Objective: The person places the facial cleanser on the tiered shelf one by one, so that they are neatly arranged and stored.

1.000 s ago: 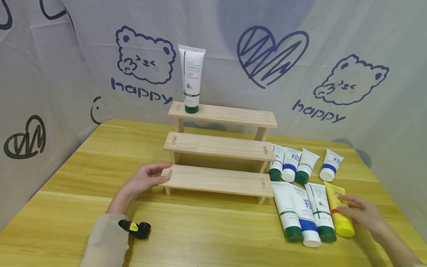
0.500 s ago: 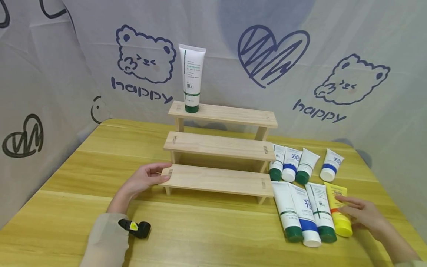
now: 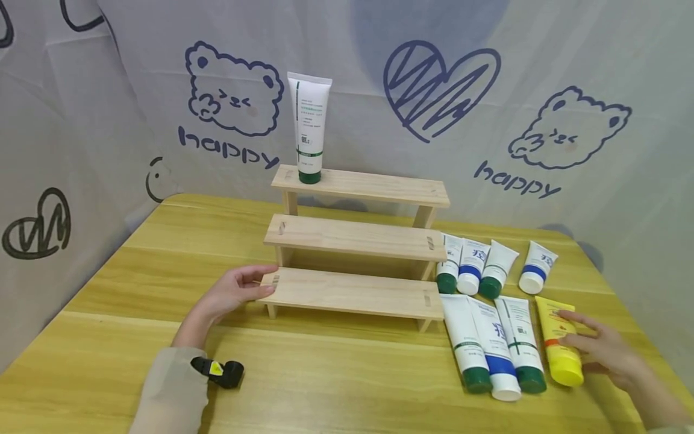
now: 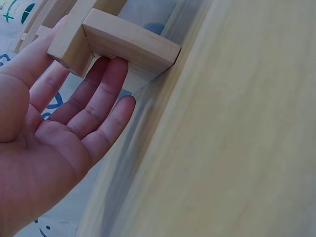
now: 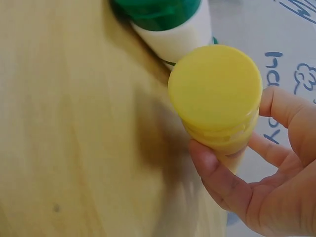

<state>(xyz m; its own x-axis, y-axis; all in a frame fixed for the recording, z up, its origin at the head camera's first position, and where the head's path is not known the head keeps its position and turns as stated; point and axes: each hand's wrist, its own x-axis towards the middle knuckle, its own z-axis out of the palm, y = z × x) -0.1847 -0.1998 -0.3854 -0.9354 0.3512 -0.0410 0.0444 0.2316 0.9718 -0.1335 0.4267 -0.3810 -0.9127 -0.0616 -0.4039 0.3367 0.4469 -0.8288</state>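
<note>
My left hand (image 3: 234, 291) grips the left end of the lowest step of a three-tier wooden display stand (image 3: 352, 293), thumb on top. In the left wrist view its fingers (image 4: 106, 94) reach under the board beside the leg. With my right hand (image 3: 609, 349) I hold a yellow squeeze tube (image 3: 561, 343) with an orange band, thumb and fingers on its two sides. Its round yellow cap (image 5: 216, 86) faces the right wrist camera, and a shadow lies on the table beside it. A white tube with a green cap (image 3: 310, 129) stands upright on the top step.
Beside the yellow tube lie white tubes with green caps (image 3: 520, 337) and one with a blue band (image 3: 494, 349). Several smaller tubes (image 3: 499, 268) lie behind them, right of the stand. A printed cloth (image 3: 347, 78) hangs behind the wooden table (image 3: 303, 380).
The right hand has shifted the yellow tube rightward, so a gap shows between it and the white tube beside it. The left hand stays on the stand.
</note>
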